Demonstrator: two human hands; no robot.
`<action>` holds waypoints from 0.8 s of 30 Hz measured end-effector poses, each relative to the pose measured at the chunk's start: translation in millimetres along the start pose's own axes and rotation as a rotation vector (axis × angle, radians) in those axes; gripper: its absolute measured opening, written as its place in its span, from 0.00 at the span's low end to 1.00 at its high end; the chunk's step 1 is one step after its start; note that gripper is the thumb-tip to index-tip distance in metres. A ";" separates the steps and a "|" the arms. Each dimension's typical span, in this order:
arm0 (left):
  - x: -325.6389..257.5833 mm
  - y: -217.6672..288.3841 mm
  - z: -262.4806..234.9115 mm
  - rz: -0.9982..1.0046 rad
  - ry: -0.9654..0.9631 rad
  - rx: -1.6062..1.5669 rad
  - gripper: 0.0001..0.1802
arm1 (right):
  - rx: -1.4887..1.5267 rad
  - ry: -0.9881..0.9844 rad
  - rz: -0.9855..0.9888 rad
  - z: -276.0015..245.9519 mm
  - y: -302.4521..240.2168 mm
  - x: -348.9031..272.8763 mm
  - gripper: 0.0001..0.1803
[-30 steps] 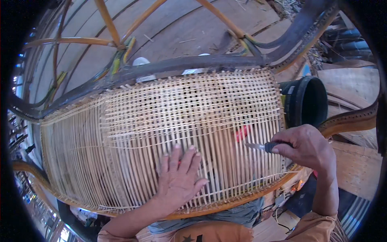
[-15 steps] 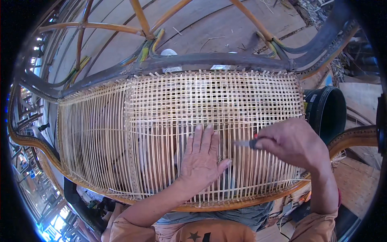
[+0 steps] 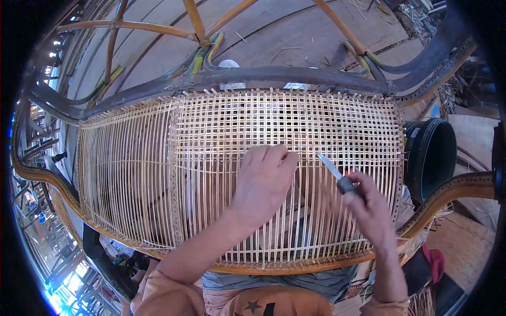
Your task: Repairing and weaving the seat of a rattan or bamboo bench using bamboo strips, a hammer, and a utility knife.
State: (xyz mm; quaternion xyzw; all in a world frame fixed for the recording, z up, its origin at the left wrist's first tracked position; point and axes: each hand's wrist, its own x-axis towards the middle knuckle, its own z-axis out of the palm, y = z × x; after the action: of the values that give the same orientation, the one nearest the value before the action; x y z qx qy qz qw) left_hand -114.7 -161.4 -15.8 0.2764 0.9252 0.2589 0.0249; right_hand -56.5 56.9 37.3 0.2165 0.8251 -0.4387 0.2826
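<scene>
A rattan frame holds a panel of pale cane strands (image 3: pixel 221 221), closely cross-woven (image 3: pixel 290 121) in its far part and mostly lengthwise strands in the near part. My left hand (image 3: pixel 266 181) rests at the near edge of the weave, its fingers bent together and the tips hidden against the cane. To the right, my right hand (image 3: pixel 369 208) is closed around the dark handle of a knife (image 3: pixel 332 167). The blade slants up and left, with its tip over the edge of the woven part.
A dark bucket (image 3: pixel 440 158) stands beyond the panel's right end. Curved rattan rails (image 3: pixel 284 76) border the far side, with poles (image 3: pixel 195 21) above them. Cane scraps lie on the wooden floor (image 3: pixel 295 31). At the left, an open-strand side section (image 3: pixel 126 179) adjoins the weave.
My left hand has gone from lying flat to bent fingers, slightly farther up at the weave's edge. My right hand has turned and come lower, so the blade now points up and left.
</scene>
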 end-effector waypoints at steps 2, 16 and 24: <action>12.7 -3.7 13.8 0.058 -0.057 0.002 0.10 | 0.005 0.020 -0.122 14.5 0.0 -9.7 0.15; 28.9 -8.2 15.9 0.229 -0.319 0.273 0.06 | -0.297 0.031 -0.154 27.4 0.2 -1.0 0.15; 26.7 -13.5 24.1 0.237 -0.284 0.220 0.07 | -0.183 0.096 -0.209 36.4 4.6 -0.9 0.15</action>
State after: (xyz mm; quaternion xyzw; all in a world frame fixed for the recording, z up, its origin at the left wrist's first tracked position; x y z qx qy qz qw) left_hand -139.4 -145.8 -40.7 0.4181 0.8960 0.1161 0.0942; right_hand -42.9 28.4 18.6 0.1236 0.8923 -0.3776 0.2143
